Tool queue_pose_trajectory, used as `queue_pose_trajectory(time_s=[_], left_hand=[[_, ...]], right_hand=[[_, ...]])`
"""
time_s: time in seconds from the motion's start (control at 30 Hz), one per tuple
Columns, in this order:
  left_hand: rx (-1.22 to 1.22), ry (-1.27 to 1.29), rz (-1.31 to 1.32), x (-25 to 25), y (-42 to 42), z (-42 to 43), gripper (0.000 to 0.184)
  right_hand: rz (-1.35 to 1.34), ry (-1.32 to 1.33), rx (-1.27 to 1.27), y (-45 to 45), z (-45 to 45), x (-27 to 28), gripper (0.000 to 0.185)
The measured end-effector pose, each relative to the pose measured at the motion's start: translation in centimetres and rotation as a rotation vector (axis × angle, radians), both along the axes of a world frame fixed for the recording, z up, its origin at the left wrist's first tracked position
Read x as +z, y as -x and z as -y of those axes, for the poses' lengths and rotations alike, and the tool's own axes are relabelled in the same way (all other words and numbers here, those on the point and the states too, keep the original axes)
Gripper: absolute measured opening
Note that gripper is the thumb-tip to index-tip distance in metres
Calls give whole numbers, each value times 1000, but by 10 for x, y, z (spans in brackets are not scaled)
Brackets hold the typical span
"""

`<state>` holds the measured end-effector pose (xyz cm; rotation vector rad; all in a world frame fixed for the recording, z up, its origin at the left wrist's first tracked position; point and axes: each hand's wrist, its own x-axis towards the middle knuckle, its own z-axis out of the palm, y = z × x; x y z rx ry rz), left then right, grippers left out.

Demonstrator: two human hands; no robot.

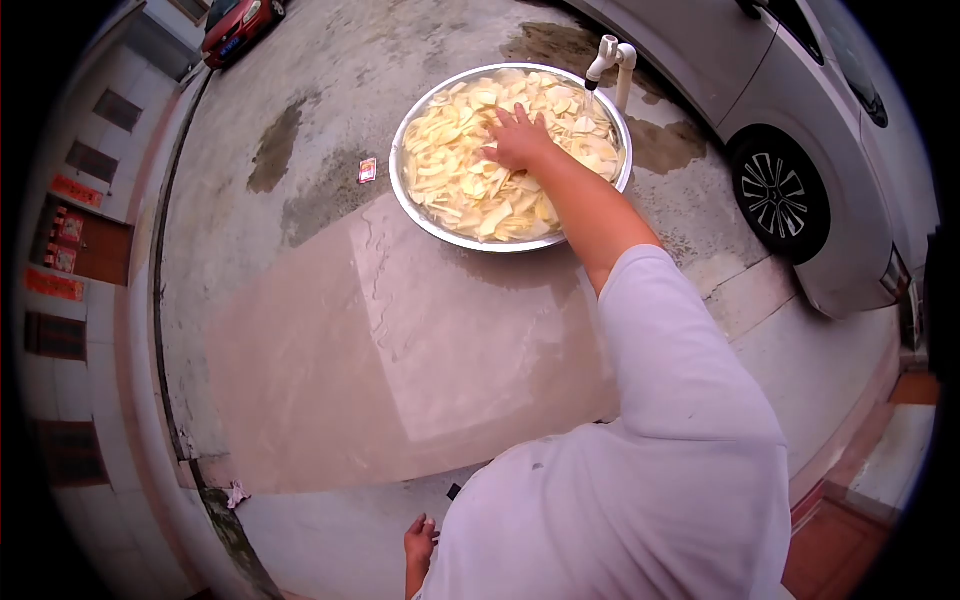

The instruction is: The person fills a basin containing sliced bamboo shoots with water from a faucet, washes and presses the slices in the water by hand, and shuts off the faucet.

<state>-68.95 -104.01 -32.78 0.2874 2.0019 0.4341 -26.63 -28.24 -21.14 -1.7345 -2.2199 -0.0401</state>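
A large round metal basin (pixel 398 190) stands on the concrete, heaped with pale yellow slices (pixel 470 150), like sliced potato, lying in water. My right hand (pixel 521 140) rests on top of the slices near the basin's middle, fingers spread, gripping nothing. Over the basin's far right rim, a pale tap (pixel 603 60) on an upright pipe runs a thin stream of water into it. Low in the view, beside my body, my left hand (pixel 420 542) hangs well away from the basin. Its fingers are loosely curled and I see nothing in them.
A silver car (pixel 690 60) is parked close on the right, its wheel (pixel 782 193) near the basin. A small red-and-white packet (pixel 367 171) lies left of the basin. Wet patches (pixel 277 145) mark the ground. A red car (pixel 238 25) stands far left, near a building (pixel 100 190).
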Motion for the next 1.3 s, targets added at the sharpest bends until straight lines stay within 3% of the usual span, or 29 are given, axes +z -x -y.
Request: queue_pose_trajectory(time_s=[0.07,0.17,0.3,0.33,0.37,0.43,0.47,0.57,0.7,0.77,0.83,0.93,1.03,1.17,1.3], left_hand=[[-30,18,-34,3,1,-4,59],[-34,14,-64,13,-7,-17,59],[-48,-17,-46,18,-18,-25,59],[-46,-17,-34,15,-20,-24,59],[-42,-15,-22,13,-23,-22,58],[-49,-3,-29,13,-25,-18,58],[-52,3,-30,12,-28,-17,58],[-13,43,-47,26,-37,-18,59],[47,102,-30,29,-38,-12,60],[128,98,-40,25,-40,-9,60],[133,87,-50,28,-44,-8,60],[155,60,-38,22,-51,-8,61],[142,60,41,-12,-49,23,61],[18,117,104,-13,-39,19,60],[199,57,-28,5,-27,-4,59]], right_hand=[[72,125,-16,11,10,26,50],[252,728,23,24,-17,92,45],[-60,80,-84,48,-52,49,34],[-32,46,39,52,-41,51,37],[-116,71,168,59,-53,24,49],[-16,195,144,79,-28,21,55],[73,437,129,86,-20,49,54],[296,495,114,105,-19,84,46],[33,79,34,113,-84,51,37],[-53,90,64,110,-106,45,49],[26,-4,50,108,-117,31,66],[-5,147,66,107,-117,15,71],[92,425,112,103,-105,47,69],[-31,50,80,86,-137,20,60],[-35,-107,58,69,-144,1,63]])
